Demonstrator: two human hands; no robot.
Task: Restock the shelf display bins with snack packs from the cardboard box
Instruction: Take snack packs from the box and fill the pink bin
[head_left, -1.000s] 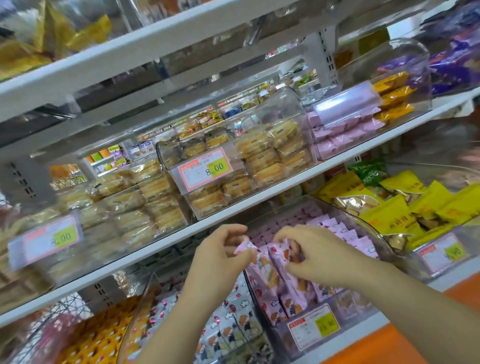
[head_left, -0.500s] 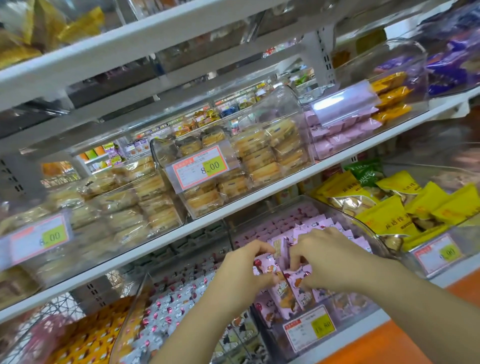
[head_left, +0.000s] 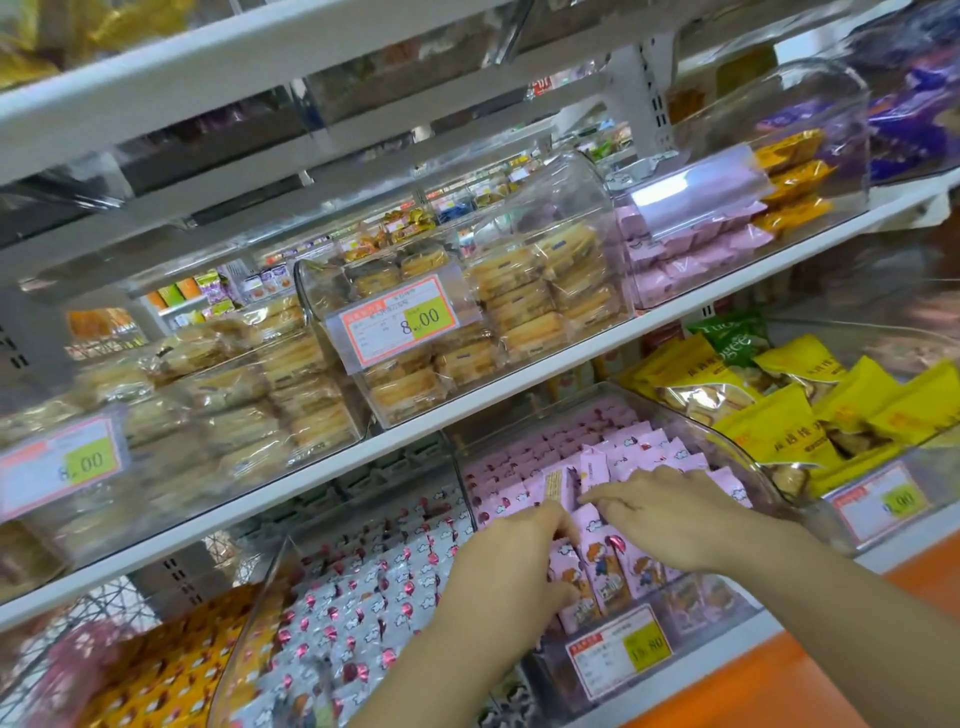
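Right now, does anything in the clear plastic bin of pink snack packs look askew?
Yes. Just behind the left hand and right hand, two pink snack packs stick up crooked, one showing a tan face; the rows behind sit neat.

White shelf boards (head_left: 519, 408) are carried on grey slotted uprights (head_left: 649, 98). Another brightly lit aisle (head_left: 208, 293) is seen behind them; an orange surface (head_left: 779, 680) lies below.
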